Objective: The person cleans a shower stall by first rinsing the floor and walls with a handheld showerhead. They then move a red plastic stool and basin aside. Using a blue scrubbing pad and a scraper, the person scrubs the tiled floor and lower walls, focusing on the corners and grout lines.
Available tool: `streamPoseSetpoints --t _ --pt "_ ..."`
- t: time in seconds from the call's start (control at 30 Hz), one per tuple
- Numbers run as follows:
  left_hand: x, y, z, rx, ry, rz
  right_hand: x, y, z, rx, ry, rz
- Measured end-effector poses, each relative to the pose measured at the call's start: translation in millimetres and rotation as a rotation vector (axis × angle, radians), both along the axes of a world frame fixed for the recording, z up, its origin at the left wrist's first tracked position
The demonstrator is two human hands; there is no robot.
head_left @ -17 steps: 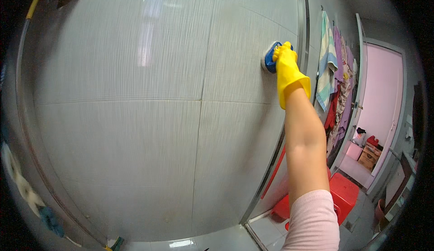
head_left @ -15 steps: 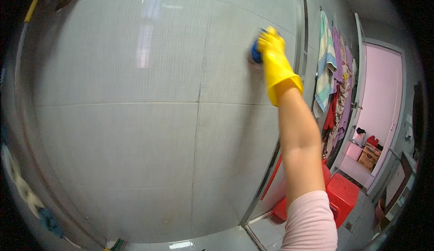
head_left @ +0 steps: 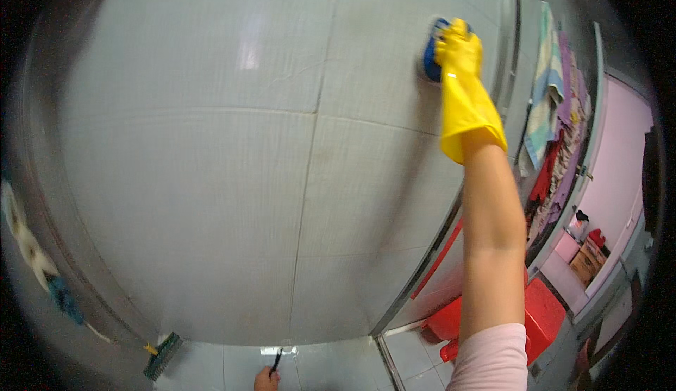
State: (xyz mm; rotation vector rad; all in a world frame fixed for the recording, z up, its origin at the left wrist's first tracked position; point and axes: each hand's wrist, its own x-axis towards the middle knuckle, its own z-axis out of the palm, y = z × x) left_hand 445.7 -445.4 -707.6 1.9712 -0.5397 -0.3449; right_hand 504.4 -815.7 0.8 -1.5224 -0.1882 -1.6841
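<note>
My right hand (head_left: 461, 47), in a long yellow rubber glove, is closed around a blue scrub brush (head_left: 432, 59). The brush rests against the light grey tiled wall (head_left: 211, 187), high up near the metal frame at its right edge. Low in the picture, my left hand (head_left: 265, 379) comes in bare, cut off by the lower edge. Its fingers are wrapped round a thin black handle (head_left: 277, 359); the rest of what it belongs to cannot be made out.
A green-bristled floor brush (head_left: 163, 357) stands in the lower left corner. Towels and clothes (head_left: 553, 109) hang to the right of the wall. Beyond are a red stool (head_left: 543, 313), a doorway with a pink door (head_left: 616, 159) and boxes (head_left: 588, 259).
The view has tilted downward. My right hand has slid the brush rightward and slightly lower on the wall. My left hand with the black handle has come into view.
</note>
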Motion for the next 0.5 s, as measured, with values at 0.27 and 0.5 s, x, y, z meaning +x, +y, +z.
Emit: streamPoseSetpoints --t 0.27,0.5 --pt "57.3 15.3 46.1 -0.043 -0.070 0.138 73.3 205.2 -141.5 -0.536 0.201 -0.447" --pt "24.7 90.8 38.2 -0.047 0.052 0.260 67.4 245.3 -440.0 -1.096 0.635 -0.115"
